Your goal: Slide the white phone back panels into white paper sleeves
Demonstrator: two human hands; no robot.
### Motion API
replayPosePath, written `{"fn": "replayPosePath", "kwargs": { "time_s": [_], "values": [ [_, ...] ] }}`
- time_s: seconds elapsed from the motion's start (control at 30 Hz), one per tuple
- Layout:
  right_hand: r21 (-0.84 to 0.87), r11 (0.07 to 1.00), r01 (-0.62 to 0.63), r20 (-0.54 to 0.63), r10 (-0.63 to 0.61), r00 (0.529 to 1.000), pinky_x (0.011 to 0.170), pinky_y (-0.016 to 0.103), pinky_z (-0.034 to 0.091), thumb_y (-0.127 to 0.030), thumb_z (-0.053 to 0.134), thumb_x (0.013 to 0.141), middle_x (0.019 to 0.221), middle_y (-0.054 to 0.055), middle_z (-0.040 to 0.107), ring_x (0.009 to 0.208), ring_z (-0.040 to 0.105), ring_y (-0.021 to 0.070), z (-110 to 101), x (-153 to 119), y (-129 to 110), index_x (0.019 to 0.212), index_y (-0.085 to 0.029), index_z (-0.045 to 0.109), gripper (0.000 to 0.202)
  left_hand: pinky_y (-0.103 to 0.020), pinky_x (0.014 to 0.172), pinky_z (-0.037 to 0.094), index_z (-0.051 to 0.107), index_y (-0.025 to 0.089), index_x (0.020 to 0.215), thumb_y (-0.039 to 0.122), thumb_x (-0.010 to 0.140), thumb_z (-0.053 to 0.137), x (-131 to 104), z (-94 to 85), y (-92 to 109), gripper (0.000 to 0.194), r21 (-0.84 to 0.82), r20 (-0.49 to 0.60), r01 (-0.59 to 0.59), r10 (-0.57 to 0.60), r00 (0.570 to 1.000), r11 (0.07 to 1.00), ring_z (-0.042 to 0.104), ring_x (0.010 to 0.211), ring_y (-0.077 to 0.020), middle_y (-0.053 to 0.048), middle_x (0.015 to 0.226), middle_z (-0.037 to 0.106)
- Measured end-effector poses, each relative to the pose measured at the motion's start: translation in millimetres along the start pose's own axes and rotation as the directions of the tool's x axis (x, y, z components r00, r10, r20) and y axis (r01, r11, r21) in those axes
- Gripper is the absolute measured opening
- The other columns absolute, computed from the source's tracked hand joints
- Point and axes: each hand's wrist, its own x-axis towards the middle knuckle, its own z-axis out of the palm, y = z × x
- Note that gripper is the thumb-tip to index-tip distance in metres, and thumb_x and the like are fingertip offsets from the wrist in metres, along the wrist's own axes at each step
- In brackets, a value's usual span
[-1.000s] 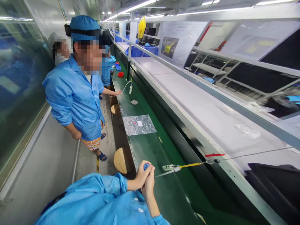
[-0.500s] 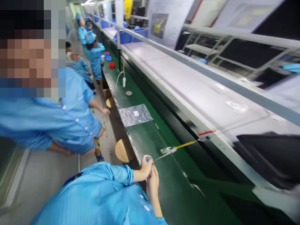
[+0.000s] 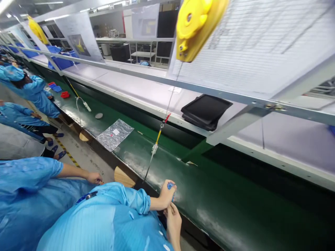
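My left hand (image 3: 166, 196) is closed round a small blue thing (image 3: 170, 185) with a mottled pattern. Part of it shows at the top of the fist, and a sliver of blue shows lower down; its kind is unclear. Just below, my right hand (image 3: 173, 218) has its thumb and fingers pinched together close against the left hand. What the pinch holds is hidden. Both hands are over the near edge of the green worktop (image 3: 209, 195).
A hanging electric tool (image 3: 154, 149) dangles by a cord below a yellow balancer (image 3: 192, 29). A clear plastic bag (image 3: 115, 134) and red bin (image 3: 65, 94) lie farther left. Black trays (image 3: 205, 111) sit on the raised shelf. A co-worker's hand (image 3: 94, 177) is beside my left sleeve.
The view has swung right, bringing the yellow balancer and black trays into sight. My hands stay together, with the blue thing still in the left.
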Motion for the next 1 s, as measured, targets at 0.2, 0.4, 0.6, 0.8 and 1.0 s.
{"fn": "replayPosePath", "kwargs": {
  "time_s": [0.2, 0.4, 0.6, 0.8, 1.0],
  "values": [
    [-0.091, 0.994, 0.062, -0.037, -0.066, 0.997, 0.06, 0.038, 0.047, -0.075, 0.082, 0.066, 0.059, 0.0, 0.059, 0.062, 0.052, 0.0213, -66.4, 11.5, -25.2, 0.07, -0.026, 0.073, 0.05, -0.026, 0.057, 0.049, 0.061, 0.025, 0.11, 0.03, 0.087, 0.084, -4.9, 61.2, -33.2, 0.033, -0.01, 0.134, 0.107, -0.104, 0.986, 0.994, 0.062, 0.053, -0.0126, 0.006, 0.077, 0.069],
    [0.058, 0.995, -0.075, -0.059, 0.079, 0.995, 0.066, 0.04, 0.058, -0.074, 0.076, 0.057, 0.07, 0.002, 0.064, 0.068, 0.063, 0.0245, -153.5, 31.6, -46.9, 0.08, -0.026, 0.068, 0.054, -0.028, 0.059, 0.052, 0.065, 0.024, 0.115, 0.03, 0.082, 0.088, -35.4, 140.5, -71.0, 0.041, -0.042, 0.248, 0.188, -0.172, 0.953, 0.981, 0.072, 0.056, -0.0173, 0.003, 0.08, 0.074],
    [0.026, 0.999, -0.045, 0.05, 0.044, 0.998, 0.062, 0.036, 0.053, -0.08, 0.083, 0.063, 0.064, 0.001, 0.059, 0.063, 0.058, 0.0205, -221.0, 39.4, -42.4, 0.064, -0.026, 0.058, 0.059, -0.023, 0.051, 0.038, 0.061, 0.023, 0.119, 0.027, 0.088, 0.075, -42.6, 199.4, -86.9, 0.035, -0.103, 0.094, 0.166, -0.156, 0.983, 0.981, 0.053, 0.05, -0.0084, 0.008, 0.079, 0.066],
    [-0.012, 0.993, 0.119, -0.1, -0.119, 0.988, 0.065, 0.035, 0.056, -0.105, 0.08, 0.067, 0.07, 0.003, 0.07, 0.065, 0.063, 0.0197, -230.0, 46.5, -53.9, 0.078, -0.021, 0.074, 0.085, -0.025, 0.051, 0.039, 0.065, 0.022, 0.115, 0.029, 0.084, 0.078, -35.8, 221.8, -84.2, 0.034, 0.007, 0.114, 0.108, -0.108, 0.988, 0.994, 0.055, 0.05, -0.0103, 0.007, 0.077, 0.069],
    [0.162, 0.949, 0.27, -0.482, -0.163, 0.861, 0.067, 0.034, 0.06, -0.094, 0.09, 0.071, 0.081, 0.005, 0.078, 0.067, 0.068, 0.0191, -243.9, 67.6, -74.9, 0.1, -0.018, 0.081, 0.082, -0.025, 0.057, 0.044, 0.068, 0.021, 0.106, 0.033, 0.08, 0.084, -26.9, 260.0, -97.5, 0.033, 0.243, 0.279, 0.059, -0.128, 0.952, 0.968, 0.057, 0.058, -0.0109, 0.005, 0.077, 0.071]
  ]
}}
